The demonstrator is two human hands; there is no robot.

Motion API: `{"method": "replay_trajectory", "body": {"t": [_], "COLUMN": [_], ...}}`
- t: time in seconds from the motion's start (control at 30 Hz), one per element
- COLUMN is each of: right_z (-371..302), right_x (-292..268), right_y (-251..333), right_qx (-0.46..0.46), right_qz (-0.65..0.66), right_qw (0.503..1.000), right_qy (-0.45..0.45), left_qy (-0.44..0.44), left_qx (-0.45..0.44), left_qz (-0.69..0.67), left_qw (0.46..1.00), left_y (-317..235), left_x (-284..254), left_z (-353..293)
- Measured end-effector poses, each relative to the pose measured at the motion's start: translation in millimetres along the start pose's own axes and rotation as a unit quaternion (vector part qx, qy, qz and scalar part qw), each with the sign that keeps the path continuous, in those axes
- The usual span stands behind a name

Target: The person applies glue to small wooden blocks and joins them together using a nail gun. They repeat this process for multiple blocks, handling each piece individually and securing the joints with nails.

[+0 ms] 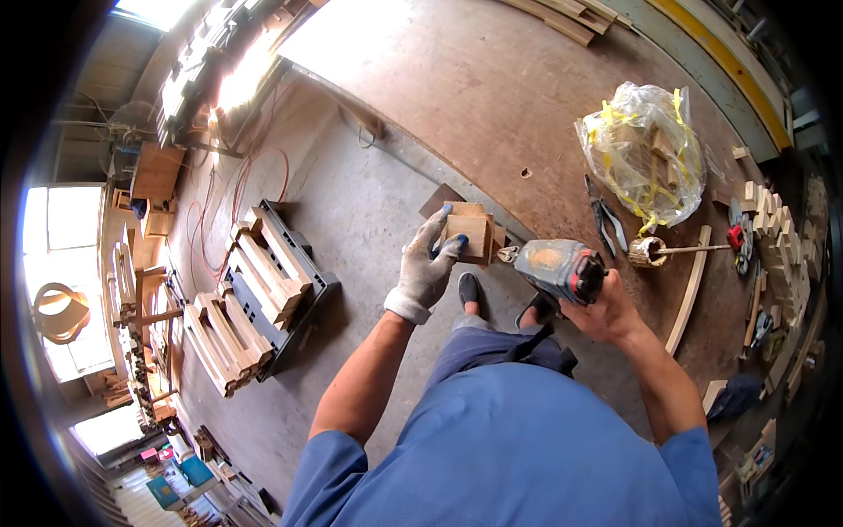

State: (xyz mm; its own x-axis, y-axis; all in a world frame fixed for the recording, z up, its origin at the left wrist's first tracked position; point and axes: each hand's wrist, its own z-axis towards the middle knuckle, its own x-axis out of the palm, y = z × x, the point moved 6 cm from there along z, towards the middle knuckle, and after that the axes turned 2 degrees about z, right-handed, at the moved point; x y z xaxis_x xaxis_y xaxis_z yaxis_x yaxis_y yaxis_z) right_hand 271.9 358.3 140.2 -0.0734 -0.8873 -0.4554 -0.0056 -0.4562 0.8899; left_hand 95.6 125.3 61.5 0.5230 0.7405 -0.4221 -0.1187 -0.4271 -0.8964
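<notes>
My left hand (426, 268) wears a pale knitted glove with blue fingertips. Its thumb and fingers grip a light wooden block assembly (465, 231) beside the table edge. My bare right hand (608, 309) is wrapped round the handle of a grey and black handheld power tool (558, 265) with a red part at its rear. The tool's metal nose (508, 254) points left, close to the right side of the block; whether they touch I cannot tell. The exact kind of tool is unclear from above.
On the brown tabletop (457, 97) are a clear plastic bag (645, 149) with yellow strips, pliers (606, 220), a round container with a stick (650, 252) and a curved wooden strip (689, 294). Wooden frames lie on a black pallet (307, 303) at left. Red hoses (239, 180) cross the floor.
</notes>
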Motion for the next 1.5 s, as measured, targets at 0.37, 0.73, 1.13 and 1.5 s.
{"method": "replay_trajectory", "body": {"t": [0.37,0.73,1.13,1.5], "right_z": [-128,-237,-253,-245], "right_x": [-48,-85,-81,-74], "right_y": [-44,-178,-296,-298], "right_qx": [0.320,0.442,0.454,0.518], "right_qz": [0.049,0.074,-0.380,-0.308], "right_qw": [0.939,0.819,0.775,0.773], "right_qy": [-0.115,-0.359,-0.221,-0.200], "left_qy": [-0.007,-0.073,-0.187,-0.195], "left_qx": [-0.004,-0.040,-0.095,-0.102], "left_qz": [-0.001,-0.027,-0.157,-0.173], "left_qw": [1.000,0.996,0.965,0.960], "left_y": [1,10,50,50], "left_x": [-2,-40,-61,-60], "left_z": [-4,-37,-62,-65]}}
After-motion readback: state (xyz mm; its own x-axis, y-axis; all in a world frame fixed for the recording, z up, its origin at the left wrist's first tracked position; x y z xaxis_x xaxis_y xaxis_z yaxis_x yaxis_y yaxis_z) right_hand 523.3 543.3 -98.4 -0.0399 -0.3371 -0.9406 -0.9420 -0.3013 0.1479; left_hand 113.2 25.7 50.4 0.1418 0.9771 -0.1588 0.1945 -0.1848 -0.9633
